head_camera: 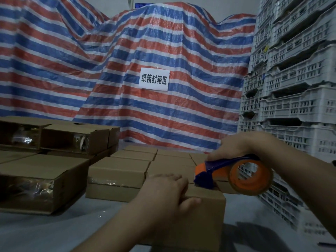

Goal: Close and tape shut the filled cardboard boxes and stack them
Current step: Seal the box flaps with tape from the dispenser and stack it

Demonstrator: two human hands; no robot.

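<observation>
Nearest: cardboard box on the grey floor, bare floor to its left and right. Left hand lies on the box top, fingers spread, thumb curled over the near top edge. Right hand grips a blue-orange tape dispenser, its front end touching the box's far top edge. Behind: taped boxes in rows. Right: stacked white crates. Far: striped tarp bearing a paper sign.

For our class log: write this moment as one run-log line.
left hand steadies box | right hand grips tape dispenser at box top
</observation>
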